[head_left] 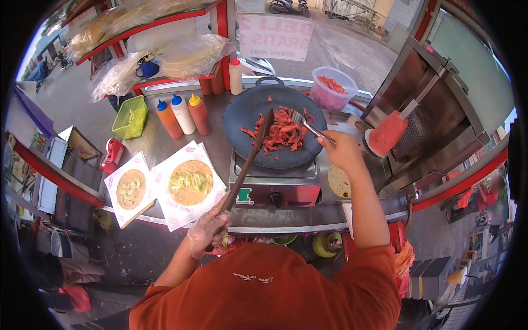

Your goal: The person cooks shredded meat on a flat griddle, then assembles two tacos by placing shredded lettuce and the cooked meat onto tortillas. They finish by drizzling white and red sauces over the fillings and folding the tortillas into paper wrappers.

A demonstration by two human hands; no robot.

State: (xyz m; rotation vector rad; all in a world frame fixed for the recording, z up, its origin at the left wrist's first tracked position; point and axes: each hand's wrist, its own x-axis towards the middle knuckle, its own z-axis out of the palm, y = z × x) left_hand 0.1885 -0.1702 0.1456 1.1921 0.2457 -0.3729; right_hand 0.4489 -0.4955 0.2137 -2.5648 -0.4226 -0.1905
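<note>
My left hand [208, 230], in a clear plastic glove, grips the handle of a long dark knife [250, 159] whose blade reaches up onto the round black griddle pan [247, 104]. My right hand [342, 149] holds a metal fork [306, 124] with its tines in the pile of red sliced meat [281, 132] on the pan. To the left, two flat tortillas with green and pale filling lie on white paper sheets: a larger one [191, 182] and a smaller one [131, 189].
Three squeeze bottles [182, 114] stand left of the pan, near a green basket [130, 116]. A clear tub of red meat [331, 88] sits behind. A plain tortilla [339, 181] lies right of the burner [275, 192]. A vertical meat spit [388, 132] stands at right.
</note>
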